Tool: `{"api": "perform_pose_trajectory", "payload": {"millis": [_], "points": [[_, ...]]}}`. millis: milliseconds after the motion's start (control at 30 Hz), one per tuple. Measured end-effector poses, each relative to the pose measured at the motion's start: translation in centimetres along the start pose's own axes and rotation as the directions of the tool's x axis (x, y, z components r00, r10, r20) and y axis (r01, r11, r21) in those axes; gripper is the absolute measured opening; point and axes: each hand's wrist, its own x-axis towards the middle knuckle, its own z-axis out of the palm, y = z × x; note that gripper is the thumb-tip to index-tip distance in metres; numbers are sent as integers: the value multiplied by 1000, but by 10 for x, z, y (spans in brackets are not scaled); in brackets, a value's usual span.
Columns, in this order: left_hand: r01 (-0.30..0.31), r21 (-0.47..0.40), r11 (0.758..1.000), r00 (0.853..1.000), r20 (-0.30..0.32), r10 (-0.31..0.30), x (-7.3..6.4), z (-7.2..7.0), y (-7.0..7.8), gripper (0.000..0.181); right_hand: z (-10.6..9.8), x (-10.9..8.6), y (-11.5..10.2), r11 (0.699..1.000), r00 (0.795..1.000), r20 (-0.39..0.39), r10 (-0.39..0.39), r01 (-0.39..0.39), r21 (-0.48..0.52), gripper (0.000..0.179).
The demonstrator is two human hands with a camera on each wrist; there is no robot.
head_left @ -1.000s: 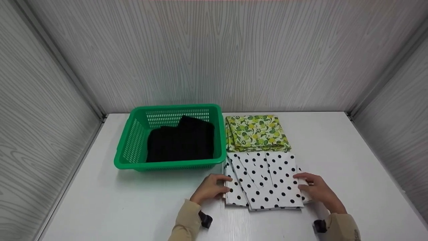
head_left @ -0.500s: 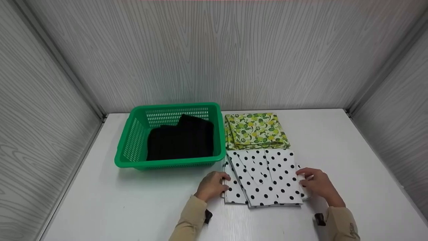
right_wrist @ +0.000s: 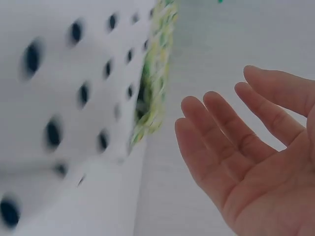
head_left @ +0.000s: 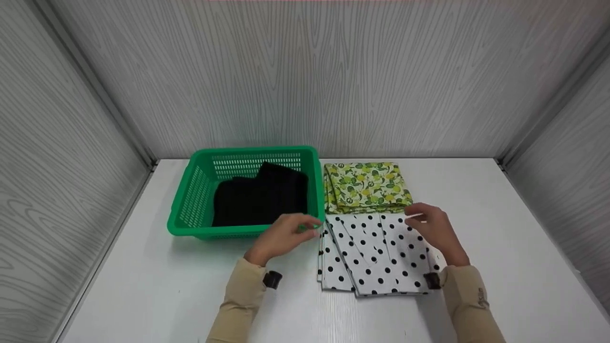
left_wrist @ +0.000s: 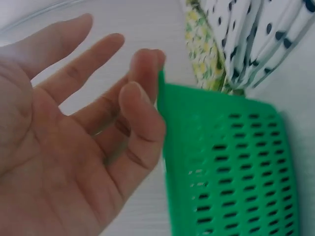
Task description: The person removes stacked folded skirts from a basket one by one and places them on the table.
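A folded white cloth with black polka dots (head_left: 376, 257) lies on the table, its layers slightly fanned at the left. Behind it rests a folded cloth with a green and yellow lemon print (head_left: 369, 186). My left hand (head_left: 286, 233) hovers by the near right corner of the green basket (head_left: 200, 232), fingers loosely bent and holding nothing. Over the right part of the dotted cloth is my right hand (head_left: 431, 226), near the lemon cloth's corner; the right wrist view shows its relaxed fingers (right_wrist: 221, 132) with nothing in them.
Folded black fabric (head_left: 259, 197) sits inside the basket at the left. The white table (head_left: 495, 267) ends at a grey wood-grain back wall (head_left: 305, 85), with panels on both sides.
Both hands have left the sides of the dotted cloth and moved up and away from me, the left toward the basket corner. The cloths stay in place.
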Motion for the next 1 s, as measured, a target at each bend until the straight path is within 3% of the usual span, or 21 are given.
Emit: {"api": "perform_pose_trajectory", "payload": {"millis": [100, 200, 400, 567, 667, 767, 1000], "points": [[-25, 12, 1000, 994, -106, 26, -1, -13, -3, 27, 13, 12, -17, 998, 999, 5, -45, 44, 45, 26], [9, 45, 999, 981, -193, -1, -3, -25, -10, 25, 26, 21, -34, 992, 997, 9, -82, 81, 101, 26], [118, 89, 989, 942, -326, -83, -9, -47, -25, 24, 49, 40, -65, 958, 988, 21, -153, 143, 247, 26], [165, 92, 982, 908, -402, -115, -12, -63, -36, 25, 64, 54, -86, 949, 988, 59, -143, 120, 290, 27], [191, 81, 978, 897, -420, -140, -14, -71, -40, 27, 72, 62, -98, 944, 985, 89, -147, 113, 310, 28], [218, 76, 973, 896, -410, -169, -16, -79, -44, 31, 81, 71, -106, 929, 980, 140, -144, 84, 362, 31], [306, 67, 950, 901, -342, -266, -20, -92, -53, 43, 98, 83, -121, 851, 958, 273, -91, -67, 520, 34]]}}
